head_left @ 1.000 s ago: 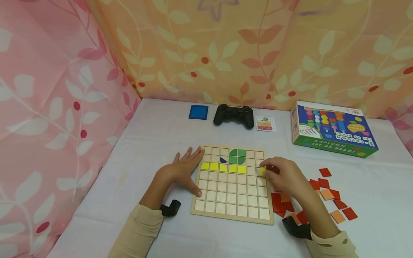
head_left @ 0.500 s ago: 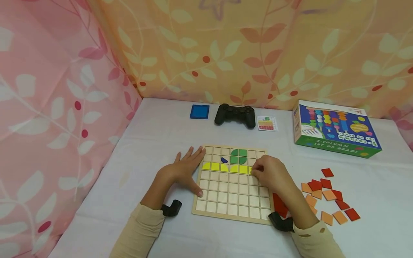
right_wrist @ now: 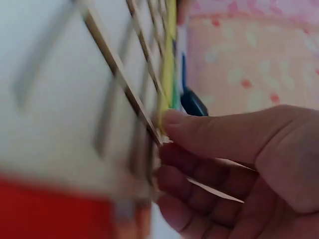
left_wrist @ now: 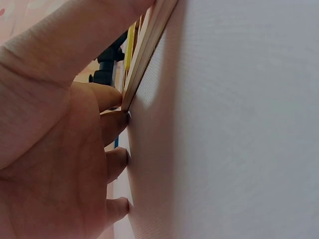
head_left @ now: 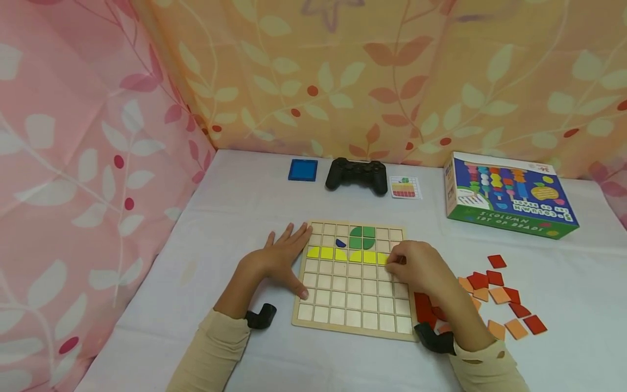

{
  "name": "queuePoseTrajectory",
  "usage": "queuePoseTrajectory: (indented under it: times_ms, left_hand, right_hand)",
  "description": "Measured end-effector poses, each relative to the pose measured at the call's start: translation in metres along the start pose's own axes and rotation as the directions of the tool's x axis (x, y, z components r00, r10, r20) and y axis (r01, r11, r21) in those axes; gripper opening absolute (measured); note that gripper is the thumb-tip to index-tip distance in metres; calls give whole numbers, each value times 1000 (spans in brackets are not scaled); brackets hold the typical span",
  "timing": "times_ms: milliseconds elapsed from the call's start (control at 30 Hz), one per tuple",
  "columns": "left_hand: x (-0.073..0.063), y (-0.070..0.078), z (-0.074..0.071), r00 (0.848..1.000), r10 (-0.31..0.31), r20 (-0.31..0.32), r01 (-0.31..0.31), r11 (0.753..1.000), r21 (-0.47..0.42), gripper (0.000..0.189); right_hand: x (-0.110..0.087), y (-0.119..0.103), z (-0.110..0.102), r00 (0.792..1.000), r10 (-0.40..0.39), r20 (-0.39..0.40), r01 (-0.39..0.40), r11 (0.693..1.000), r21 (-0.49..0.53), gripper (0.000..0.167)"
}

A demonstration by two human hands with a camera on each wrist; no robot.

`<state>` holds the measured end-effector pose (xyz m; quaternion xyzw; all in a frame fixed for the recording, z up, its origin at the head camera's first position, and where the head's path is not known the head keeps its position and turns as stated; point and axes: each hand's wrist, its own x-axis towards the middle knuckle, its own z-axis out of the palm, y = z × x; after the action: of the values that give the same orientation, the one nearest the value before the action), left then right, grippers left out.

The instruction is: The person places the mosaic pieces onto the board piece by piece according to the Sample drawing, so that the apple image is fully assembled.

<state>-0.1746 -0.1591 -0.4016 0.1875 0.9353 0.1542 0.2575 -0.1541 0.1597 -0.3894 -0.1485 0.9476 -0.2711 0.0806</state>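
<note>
A wooden grid board lies on the white table. My left hand is spread at its left edge, thumb and index finger touching the rim; in the left wrist view the fingertips rest by that edge. A row of yellow tiles runs across the third row, with green tiles above and a dark blue piece beside them. My right hand has curled fingers at the right end of the row. Its thumb is right at the last yellow tile, which lies in its cell.
Loose red tiles and orange tiles are scattered right of the board. At the back are a blue square case, a black game controller, a small pattern card and a bead-set box.
My right hand has carried the yellow tile leftward from the board's right edge to the end of the yellow row, then shifted slightly right, uncovering the tile. My left hand stays put.
</note>
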Motion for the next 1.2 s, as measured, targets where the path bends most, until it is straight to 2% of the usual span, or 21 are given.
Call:
queuePoseTrajectory:
  times_ms: [100,167,267,367,433,467,600,733,867,1200]
  left_hand:
    - [1,0,0,1000,7,-4,-7,1000,-7,145]
    - [1,0,0,1000,7,-2,-7,1000,-8,145]
    - [1,1,0,1000,0,5,0,1000,-2,145]
    - [0,1,0,1000,-7,7,7,1000,4,144]
    - [-1,1,-1,1000,-6,7,6,1000,2,144]
    - [-2,1,-2,1000,-5,7,5,1000,2,144]
    - [-3,1,-3,1000,4,3,-4,1000,-10,144]
    - [-3,0,-3,1000,8,-1,-8,1000,-15,145]
    - [-3,-1,-2,1000,4,2,-4,1000,-12,145]
    - [-4,-3,-5,1000,6,1,-6,999,-37,138]
  right_hand:
    - [-7,11,-22,995,67,72,-68,998,7,3]
    - [-13,20,-37,986,122,113,-121,993,-14,6]
    - [-23,35,-53,968,169,187,-160,985,-60,8]
    - [-27,43,-59,943,193,271,-181,981,-70,12]
    - [-26,43,-57,933,204,297,-195,979,-62,18]
    - [-24,42,-55,932,203,299,-195,979,-58,22]
    - [-14,34,-43,954,158,256,-149,987,-57,30]
    - [-7,31,-33,963,114,242,-108,993,-39,21]
    - [-6,32,-29,968,105,228,-103,994,-25,16]
    - [-11,38,-37,977,99,192,-103,995,12,10]
